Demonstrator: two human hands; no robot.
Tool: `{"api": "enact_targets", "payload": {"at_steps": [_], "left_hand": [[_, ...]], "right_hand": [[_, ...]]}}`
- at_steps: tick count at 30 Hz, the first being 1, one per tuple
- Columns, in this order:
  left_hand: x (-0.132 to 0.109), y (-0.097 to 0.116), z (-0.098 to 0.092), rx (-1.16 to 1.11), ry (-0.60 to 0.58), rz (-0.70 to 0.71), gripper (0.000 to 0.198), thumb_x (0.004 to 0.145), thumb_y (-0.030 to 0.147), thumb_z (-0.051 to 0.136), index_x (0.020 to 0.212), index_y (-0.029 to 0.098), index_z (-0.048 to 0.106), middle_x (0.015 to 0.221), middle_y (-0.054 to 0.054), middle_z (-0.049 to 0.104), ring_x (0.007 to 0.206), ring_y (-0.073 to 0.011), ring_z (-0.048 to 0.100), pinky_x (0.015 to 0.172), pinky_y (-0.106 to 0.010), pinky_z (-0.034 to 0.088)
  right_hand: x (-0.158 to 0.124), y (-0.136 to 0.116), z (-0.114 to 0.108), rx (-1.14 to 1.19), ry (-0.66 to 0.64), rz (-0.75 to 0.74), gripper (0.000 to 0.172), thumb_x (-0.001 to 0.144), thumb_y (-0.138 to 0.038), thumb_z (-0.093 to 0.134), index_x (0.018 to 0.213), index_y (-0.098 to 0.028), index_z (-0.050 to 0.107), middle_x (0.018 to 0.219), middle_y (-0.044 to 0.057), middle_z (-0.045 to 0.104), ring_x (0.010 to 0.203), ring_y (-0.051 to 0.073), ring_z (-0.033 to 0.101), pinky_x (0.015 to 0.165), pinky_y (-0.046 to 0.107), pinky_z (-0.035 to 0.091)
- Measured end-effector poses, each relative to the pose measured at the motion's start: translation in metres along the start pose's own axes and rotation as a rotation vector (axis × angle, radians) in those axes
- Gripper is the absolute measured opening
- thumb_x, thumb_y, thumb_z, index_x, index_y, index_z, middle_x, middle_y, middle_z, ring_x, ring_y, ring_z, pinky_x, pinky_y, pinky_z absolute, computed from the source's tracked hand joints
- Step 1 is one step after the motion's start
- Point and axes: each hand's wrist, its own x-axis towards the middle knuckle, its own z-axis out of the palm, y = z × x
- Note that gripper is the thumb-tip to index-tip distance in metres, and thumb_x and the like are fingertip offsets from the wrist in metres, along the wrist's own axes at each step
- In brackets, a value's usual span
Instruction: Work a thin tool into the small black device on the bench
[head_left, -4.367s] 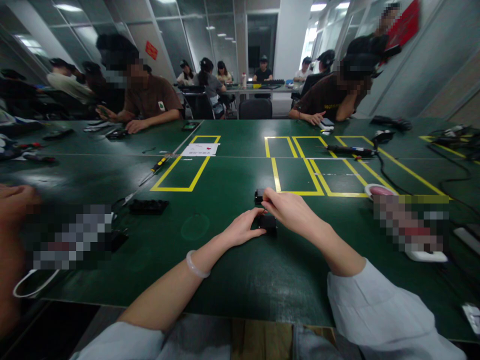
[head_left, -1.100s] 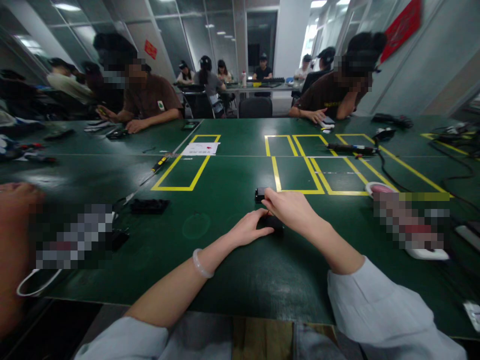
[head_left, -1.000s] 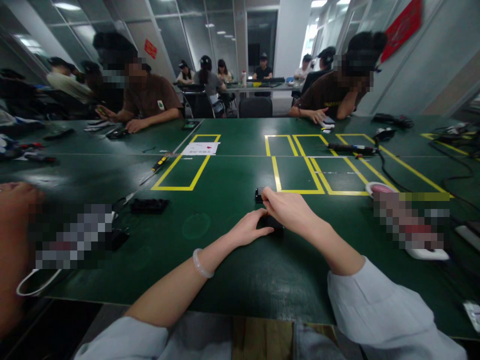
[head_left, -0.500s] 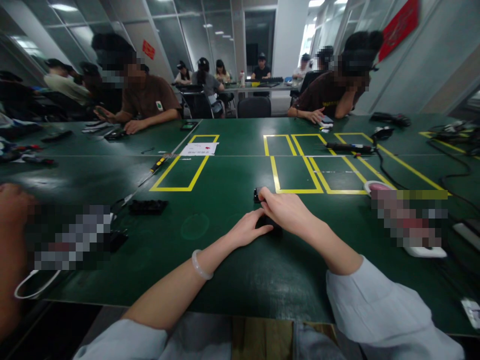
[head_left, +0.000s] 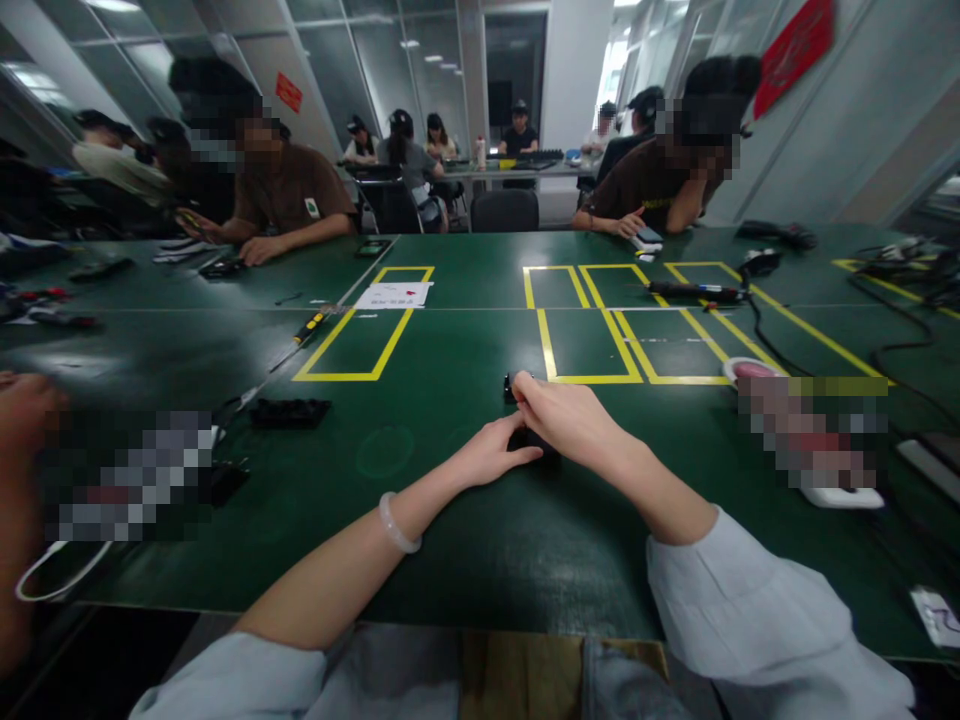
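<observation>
Both hands meet over a small black object (head_left: 510, 388) on the green table (head_left: 450, 560). My right hand (head_left: 559, 410) lies over it with its fingers bent down and pressed together, covering most of it; only its upper left end shows. My left hand (head_left: 495, 452) is just below and to the left, its thumb stretched to the right and its fingertips reaching under my right hand. Between the hands a dark part (head_left: 541, 448) shows, resting near the tabletop. What exactly the fingers grip is hidden.
A black strip-shaped part (head_left: 289, 412) and a yellow-black screwdriver (head_left: 309, 328) lie at left. Yellow tape frames (head_left: 596, 380) mark the table ahead. A blurred item with a white base (head_left: 844, 497) lies right. Another person's hand (head_left: 30, 405) is at far left.
The whole view has shifted slightly, so the table things appear a little further left. Both hands keep nearly the same pose around the black object.
</observation>
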Motion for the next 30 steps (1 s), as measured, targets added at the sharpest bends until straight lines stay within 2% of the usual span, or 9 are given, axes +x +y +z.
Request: {"api": "enact_targets", "payload": {"at_steps": [3, 6, 9, 13, 19, 24, 30], "left_hand": [[0.0009, 0.0007, -0.0010, 0.004, -0.012, 0.005, 0.040, 0.086, 0.038, 0.063, 0.120, 0.017, 0.056, 0.125, -0.008, 0.062, 0.114, -0.0279, 0.058, 0.098, -0.038, 0.045], [0.0023, 0.0013, -0.0021, 0.015, -0.029, 0.001, 0.040, 0.086, 0.038, 0.063, 0.119, 0.017, 0.056, 0.124, -0.008, 0.063, 0.112, -0.0280, 0.060, 0.097, -0.039, 0.046], [0.0033, 0.0028, -0.0034, 0.015, -0.045, -0.009, 0.040, 0.084, 0.037, 0.064, 0.118, 0.017, 0.056, 0.123, -0.009, 0.063, 0.110, -0.0279, 0.061, 0.096, -0.039, 0.047], [0.0034, 0.0031, -0.0038, -0.009, -0.037, -0.012, 0.041, 0.084, 0.037, 0.065, 0.119, 0.018, 0.056, 0.123, -0.008, 0.063, 0.111, -0.0276, 0.060, 0.097, -0.039, 0.045], [0.0016, -0.0017, -0.0006, -0.014, -0.009, -0.010, 0.044, 0.083, 0.037, 0.066, 0.122, 0.018, 0.055, 0.123, -0.009, 0.063, 0.110, -0.0276, 0.060, 0.096, -0.039, 0.046], [0.0005, -0.0017, 0.0014, -0.010, 0.005, -0.010, 0.040, 0.083, 0.036, 0.065, 0.118, 0.017, 0.057, 0.122, -0.010, 0.063, 0.111, -0.0275, 0.060, 0.097, -0.040, 0.044], [0.0005, -0.0028, 0.0018, -0.018, -0.002, -0.008, 0.041, 0.084, 0.034, 0.065, 0.119, 0.016, 0.056, 0.122, -0.010, 0.063, 0.112, -0.0271, 0.059, 0.097, -0.040, 0.044]], "right_hand": [[-0.0014, -0.0007, -0.0027, -0.018, 0.021, 0.004, 0.017, 0.097, -0.027, 0.035, 0.103, -0.019, 0.049, 0.088, 0.005, 0.070, 0.072, 0.017, 0.064, 0.053, 0.026, 0.024], [-0.0005, -0.0007, -0.0030, -0.075, -0.021, 0.034, 0.024, 0.098, -0.035, 0.033, 0.099, -0.019, 0.052, 0.082, 0.006, 0.070, 0.072, 0.019, 0.065, 0.053, 0.026, 0.024], [0.0006, 0.0004, -0.0014, -0.080, -0.044, 0.055, 0.023, 0.098, -0.032, 0.033, 0.103, -0.019, 0.051, 0.083, 0.007, 0.070, 0.072, 0.020, 0.066, 0.054, 0.026, 0.025], [-0.0009, 0.0009, -0.0012, -0.019, 0.024, 0.033, 0.018, 0.097, -0.025, 0.034, 0.105, -0.019, 0.049, 0.090, 0.006, 0.070, 0.074, 0.017, 0.065, 0.054, 0.026, 0.026], [0.0003, 0.0008, -0.0013, -0.094, -0.029, 0.063, 0.024, 0.098, -0.035, 0.033, 0.101, -0.019, 0.051, 0.079, 0.006, 0.069, 0.071, 0.020, 0.066, 0.052, 0.027, 0.023], [-0.0006, 0.0031, 0.0001, -0.040, 0.019, 0.031, 0.018, 0.096, -0.024, 0.034, 0.104, -0.018, 0.049, 0.088, 0.005, 0.070, 0.073, 0.017, 0.064, 0.054, 0.026, 0.026], [-0.0003, 0.0036, 0.0022, -0.159, -0.004, 0.059, 0.029, 0.098, -0.036, 0.031, 0.095, -0.019, 0.054, 0.077, 0.007, 0.070, 0.072, 0.022, 0.066, 0.055, 0.028, 0.025]]}}
